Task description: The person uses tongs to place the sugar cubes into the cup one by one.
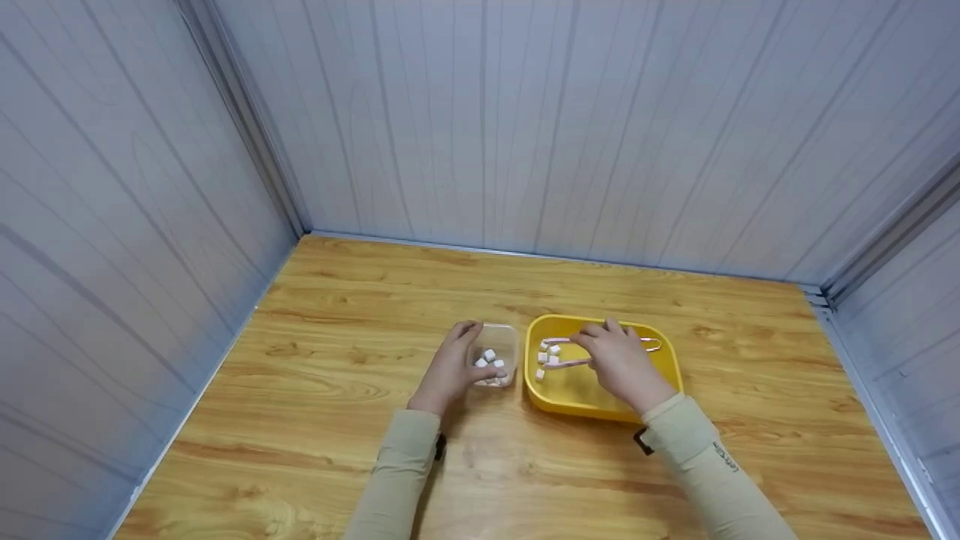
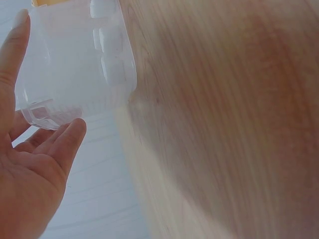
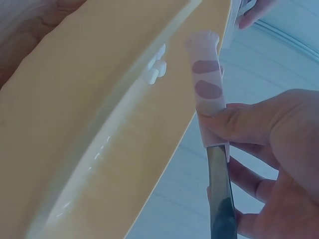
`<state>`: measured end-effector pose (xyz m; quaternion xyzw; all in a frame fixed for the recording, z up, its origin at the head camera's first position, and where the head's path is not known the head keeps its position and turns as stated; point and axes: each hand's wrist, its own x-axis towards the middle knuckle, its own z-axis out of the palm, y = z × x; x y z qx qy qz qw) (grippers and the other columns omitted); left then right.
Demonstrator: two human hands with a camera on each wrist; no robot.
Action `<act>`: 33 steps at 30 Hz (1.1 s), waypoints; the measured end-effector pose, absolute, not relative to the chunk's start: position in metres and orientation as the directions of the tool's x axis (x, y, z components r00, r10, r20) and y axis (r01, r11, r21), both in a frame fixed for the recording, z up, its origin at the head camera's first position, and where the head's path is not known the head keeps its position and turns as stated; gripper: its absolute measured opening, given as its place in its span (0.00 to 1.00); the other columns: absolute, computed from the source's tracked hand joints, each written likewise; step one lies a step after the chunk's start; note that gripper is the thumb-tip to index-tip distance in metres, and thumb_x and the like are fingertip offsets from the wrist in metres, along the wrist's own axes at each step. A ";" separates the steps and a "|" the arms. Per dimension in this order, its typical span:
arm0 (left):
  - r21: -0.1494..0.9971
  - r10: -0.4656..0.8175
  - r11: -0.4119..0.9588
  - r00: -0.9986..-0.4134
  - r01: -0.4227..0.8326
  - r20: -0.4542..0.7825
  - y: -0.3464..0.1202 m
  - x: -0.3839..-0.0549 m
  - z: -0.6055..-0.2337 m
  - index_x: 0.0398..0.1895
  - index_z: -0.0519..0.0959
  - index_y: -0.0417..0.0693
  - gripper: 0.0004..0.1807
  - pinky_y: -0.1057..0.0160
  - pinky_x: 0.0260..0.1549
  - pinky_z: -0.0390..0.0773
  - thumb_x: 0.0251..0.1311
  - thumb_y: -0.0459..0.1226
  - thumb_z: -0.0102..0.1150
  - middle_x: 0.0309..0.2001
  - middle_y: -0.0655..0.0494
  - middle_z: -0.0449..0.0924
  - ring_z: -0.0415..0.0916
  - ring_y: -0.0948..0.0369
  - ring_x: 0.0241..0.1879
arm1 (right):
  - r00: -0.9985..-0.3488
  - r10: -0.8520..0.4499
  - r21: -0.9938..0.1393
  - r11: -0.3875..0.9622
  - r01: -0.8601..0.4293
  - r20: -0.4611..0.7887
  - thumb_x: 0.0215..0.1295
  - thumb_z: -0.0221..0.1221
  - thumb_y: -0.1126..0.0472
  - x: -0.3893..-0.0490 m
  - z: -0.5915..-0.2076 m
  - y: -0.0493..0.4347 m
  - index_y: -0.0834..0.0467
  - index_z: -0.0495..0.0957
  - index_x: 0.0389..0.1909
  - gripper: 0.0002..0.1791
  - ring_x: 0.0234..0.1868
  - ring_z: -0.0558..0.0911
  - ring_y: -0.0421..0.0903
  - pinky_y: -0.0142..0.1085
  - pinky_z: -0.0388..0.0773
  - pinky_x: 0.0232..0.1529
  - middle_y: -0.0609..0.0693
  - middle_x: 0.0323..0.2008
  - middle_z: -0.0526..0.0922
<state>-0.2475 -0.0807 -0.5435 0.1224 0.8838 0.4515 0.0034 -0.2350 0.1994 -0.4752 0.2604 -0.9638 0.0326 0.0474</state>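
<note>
1 yellow plastic tray (image 1: 585, 394), rounded corners, sits on wood-grain worktop (image 1: 300, 390); approx. 5 white cubes (image 1: 554, 349) nr tray's L edge. R hand (image 1: 621, 365) pinches 1 pr. metal tongs (image 1: 568, 364) over it. L hand (image 1: 448, 367) grips 1 clear plastic box (image 1: 504, 336) beside tray's L edge, 3+ small cubes (image 1: 490, 355) inside. Ribbed wall (image 1: 465, 120) past worktop's far edge.
</note>
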 end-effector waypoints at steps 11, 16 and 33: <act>0.803 0.214 0.564 -0.973 0.194 0.084 -0.080 -0.247 -0.542 0.70 0.62 0.40 0.48 0.56 0.65 0.59 0.46 0.44 0.75 0.68 0.49 0.59 0.56 0.53 0.68 | -0.850 -0.518 -0.056 0.850 -0.524 0.097 0.51 0.71 0.67 -0.234 -0.477 0.195 0.54 0.81 0.52 0.24 0.47 0.72 0.54 0.57 0.74 0.46 0.50 0.48 0.80; 0.805 0.230 0.556 -0.969 0.208 0.092 -0.080 -0.248 -0.541 0.70 0.61 0.39 0.49 0.57 0.64 0.61 0.46 0.43 0.74 0.68 0.48 0.59 0.56 0.52 0.68 | -0.841 -0.536 -0.074 0.838 -0.541 0.076 0.50 0.71 0.67 -0.233 -0.478 0.194 0.54 0.81 0.52 0.25 0.47 0.72 0.53 0.53 0.74 0.44 0.49 0.48 0.81; 0.803 0.225 0.557 -0.969 0.214 0.102 -0.080 -0.247 -0.540 0.70 0.61 0.38 0.49 0.57 0.65 0.60 0.46 0.43 0.75 0.68 0.47 0.59 0.56 0.52 0.67 | -0.791 -0.605 -0.059 0.790 -0.611 0.092 0.49 0.72 0.65 -0.233 -0.485 0.187 0.54 0.83 0.49 0.23 0.42 0.73 0.50 0.47 0.71 0.41 0.48 0.44 0.82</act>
